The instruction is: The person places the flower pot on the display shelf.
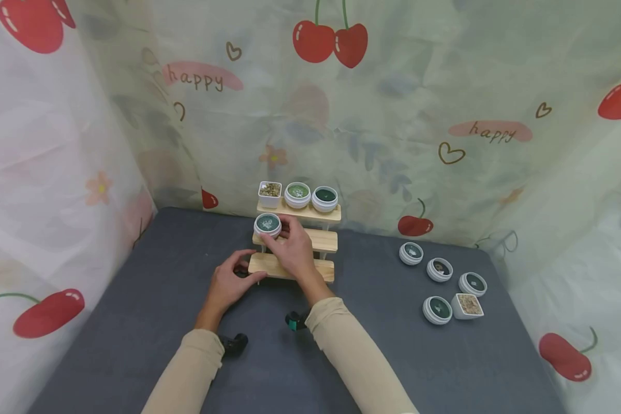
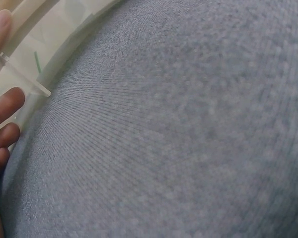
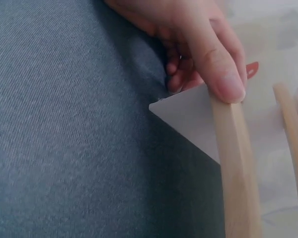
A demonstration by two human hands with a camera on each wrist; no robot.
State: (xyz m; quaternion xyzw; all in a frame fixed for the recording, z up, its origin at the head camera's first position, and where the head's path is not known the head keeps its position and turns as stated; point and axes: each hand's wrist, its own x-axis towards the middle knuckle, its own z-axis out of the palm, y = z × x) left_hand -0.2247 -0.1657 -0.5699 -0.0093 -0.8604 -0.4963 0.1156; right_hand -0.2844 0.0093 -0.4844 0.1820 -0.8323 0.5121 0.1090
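Observation:
A three-tier wooden stand (image 1: 269, 266) with clear supports stands at the back of the table. At the left end of its lowest tier, my left hand (image 1: 230, 284) grips the board. The right wrist view shows that hand's thumb (image 3: 227, 84) on the board's edge and its other fingers curled beside the clear support (image 3: 188, 116). My right hand (image 1: 294, 248) reaches over the lower tiers and holds a round white pot (image 1: 267, 225) with dark green, white-flecked contents, at the middle tier's left end. The left wrist view catches only left-hand fingers (image 2: 7, 106) at its edge.
On the top tier sit a square white pot (image 1: 270, 194) of grainy bits and two round green-filled pots (image 1: 297, 195). Several round pots (image 1: 437, 310) and another square pot (image 1: 467, 306) stand on the right of the dark table (image 1: 372, 345). Printed curtains (image 1: 393, 115) surround it.

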